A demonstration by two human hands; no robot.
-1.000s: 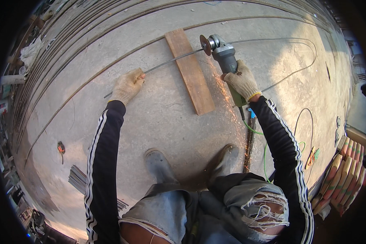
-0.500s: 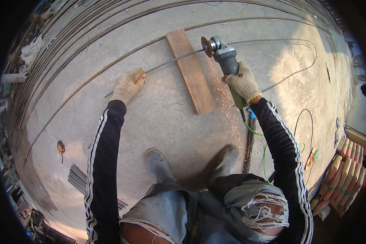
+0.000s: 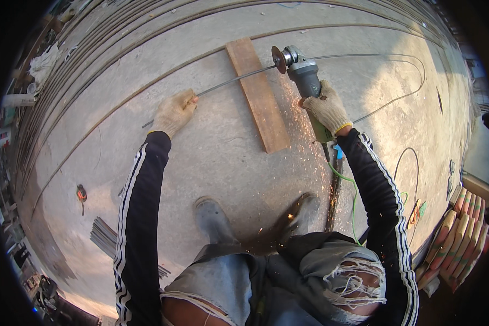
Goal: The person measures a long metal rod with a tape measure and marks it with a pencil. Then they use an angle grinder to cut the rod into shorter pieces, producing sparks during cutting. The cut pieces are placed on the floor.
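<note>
My gloved left hand [image 3: 175, 113] is wrapped round a thin steel rod [image 3: 228, 82], whose short end sticks out past the wrist. The rod rests across a wooden plank [image 3: 259, 100] on the concrete. In my gloved right hand [image 3: 327, 110] is an angle grinder [image 3: 305, 76], gripped by its body. Its brown cutting disc [image 3: 279, 59] meets the rod just right of the plank. Orange sparks [image 3: 301, 127] spray down from the disc toward my right boot [image 3: 301, 213]. Beyond the grinder the rod [image 3: 418, 81] curves round in a loop. The exact cut is hidden by the disc.
Several long steel bars [image 3: 119, 46] lie curved across the far floor. A bundle of short cut rods [image 3: 104, 234] and a tape measure [image 3: 81, 193] lie at the left. The green power cord [image 3: 355, 198] runs beside my right arm. Stacked paper sacks [image 3: 462, 239] stand at the lower right.
Sparks have grown denser and now reach my right boot and knees. Both hands, the rod and the grinder have shifted slightly right in the picture, along with the plank.
</note>
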